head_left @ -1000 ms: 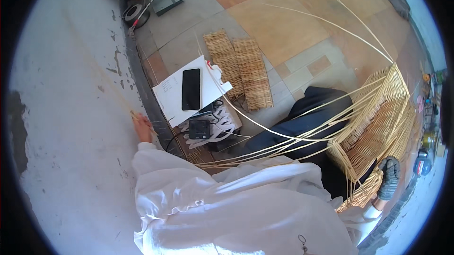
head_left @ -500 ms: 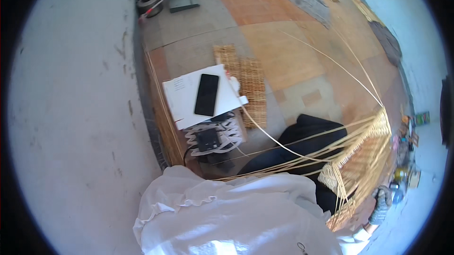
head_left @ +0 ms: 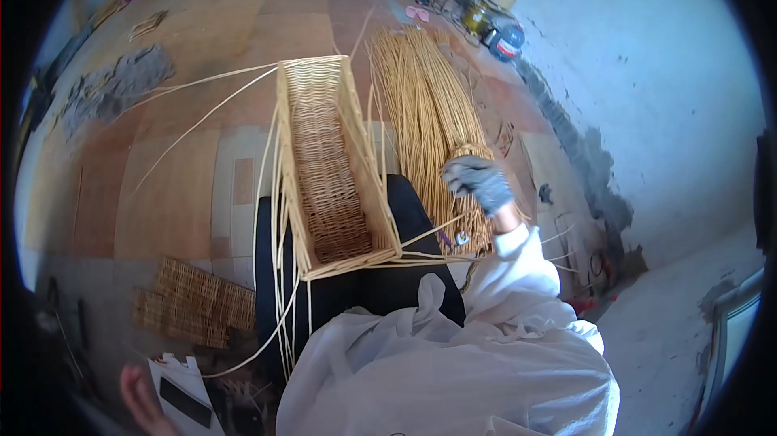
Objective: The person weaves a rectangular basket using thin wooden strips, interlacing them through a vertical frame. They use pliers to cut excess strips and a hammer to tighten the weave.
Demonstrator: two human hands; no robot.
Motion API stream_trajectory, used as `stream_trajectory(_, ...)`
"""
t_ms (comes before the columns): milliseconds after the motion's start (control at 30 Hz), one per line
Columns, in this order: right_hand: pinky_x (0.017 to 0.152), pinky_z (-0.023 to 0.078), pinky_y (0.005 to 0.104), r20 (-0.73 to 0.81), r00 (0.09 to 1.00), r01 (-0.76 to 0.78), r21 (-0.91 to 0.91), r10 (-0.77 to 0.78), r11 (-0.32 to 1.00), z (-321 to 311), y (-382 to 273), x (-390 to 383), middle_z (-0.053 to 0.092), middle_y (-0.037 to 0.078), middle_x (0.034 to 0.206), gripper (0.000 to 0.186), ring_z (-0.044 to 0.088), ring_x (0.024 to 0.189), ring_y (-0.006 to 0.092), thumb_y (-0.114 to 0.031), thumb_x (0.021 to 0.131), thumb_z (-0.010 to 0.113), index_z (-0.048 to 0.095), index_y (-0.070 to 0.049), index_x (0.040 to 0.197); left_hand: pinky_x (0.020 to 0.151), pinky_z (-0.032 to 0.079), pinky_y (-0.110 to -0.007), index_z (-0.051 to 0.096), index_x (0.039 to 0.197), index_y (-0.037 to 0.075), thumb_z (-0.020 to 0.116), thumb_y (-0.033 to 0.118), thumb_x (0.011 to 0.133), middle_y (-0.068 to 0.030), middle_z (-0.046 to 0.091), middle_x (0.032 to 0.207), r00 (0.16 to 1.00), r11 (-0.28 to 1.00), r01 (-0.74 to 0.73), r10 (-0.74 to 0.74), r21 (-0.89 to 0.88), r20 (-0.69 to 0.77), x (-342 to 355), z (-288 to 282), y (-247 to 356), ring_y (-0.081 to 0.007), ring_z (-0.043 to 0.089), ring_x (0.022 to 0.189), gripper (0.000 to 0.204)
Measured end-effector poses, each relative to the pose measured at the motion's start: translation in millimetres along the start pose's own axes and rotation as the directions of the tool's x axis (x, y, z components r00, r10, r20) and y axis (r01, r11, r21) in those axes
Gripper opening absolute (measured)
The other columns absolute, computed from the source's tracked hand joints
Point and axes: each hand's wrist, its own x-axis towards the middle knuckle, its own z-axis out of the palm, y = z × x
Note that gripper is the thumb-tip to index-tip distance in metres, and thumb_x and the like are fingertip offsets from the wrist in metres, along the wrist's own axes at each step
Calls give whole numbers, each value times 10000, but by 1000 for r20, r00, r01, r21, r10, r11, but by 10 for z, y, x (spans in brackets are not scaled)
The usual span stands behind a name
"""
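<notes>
A long, narrow wicker basket [head_left: 328, 161] rests across my lap, its open top facing me. Uncut canes trail from its rim on both sides. My right hand [head_left: 476, 181], in a grey glove, is over the tied end of a bundle of wicker rods [head_left: 425, 112] to the basket's right. Its fingers are loosely bent, with nothing visible in them; whether they touch the rods I cannot tell. At the lower left, my bare left hand [head_left: 142, 400] is blurred, fingers extended and holding nothing visible. Beside it a black phone [head_left: 184, 402] lies on white paper [head_left: 166, 367].
Two flat woven panels [head_left: 194, 302] lie on the floor at left, with a grey cloth [head_left: 121, 84] farther off. Along the right wall stand a blue-capped water jug [head_left: 507, 42], a yellow container [head_left: 476, 17] and clutter. Pink slippers [head_left: 417, 13] lie near them.
My view has swung to the right, bringing the basket to the middle and the rod bundle into sight. My left hand has come into view at the lower left.
</notes>
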Motion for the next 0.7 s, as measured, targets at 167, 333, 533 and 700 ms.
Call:
stream_trajectory(167, 487, 494, 234, 63, 988, -138, -84, 144, 987, 735, 378, 887, 653, 75, 749, 280, 600, 578, 123, -183, 866, 627, 628, 40, 1035, 856, 481, -340, 592, 1100, 17, 728, 112, 752, -153, 625, 1057, 564, 822, -545, 506, -166, 652, 47, 2615, 1484, -295, 609, 967, 385)
stream_trajectory(333, 481, 481, 275, 172, 972, -66, -453, 159, 889, 1184, 408, 1325, 634, 81, 717, 255, 576, 541, 146, -180, 851, 655, 625, 33, 987, 736, 484, -376, 627, 956, 54, 792, 132, 659, -121, 634, 928, 458, 777, -570, 570, -267, 682, -320, 3745, 1432, -311, 602, 860, 349)
stream_trajectory(533, 623, 502, 348, 14, 928, 345, -408, -372, 845, 1353, 646, 815, 620, 141, 748, 243, 606, 669, 246, -205, 803, 700, 623, -6, 920, 638, 455, -386, 631, 795, 82, 798, 130, 627, -79, 622, 784, 463, 730, -612, 643, -305, 609, -620, 3964, 1129, -283, 582, 740, 241)
stream_trajectory(700, 718, 498, 397, -12, 893, 344, -628, -450, 698, 1470, 708, 616, 598, 184, 919, 369, 599, 823, 346, -295, 824, 654, 595, -12, 1053, 658, 479, -354, 645, 788, 90, 758, 132, 661, -72, 638, 830, 209, 706, -593, 599, -387, 773, -292, 3968, 1313, -270, 601, 781, 175)
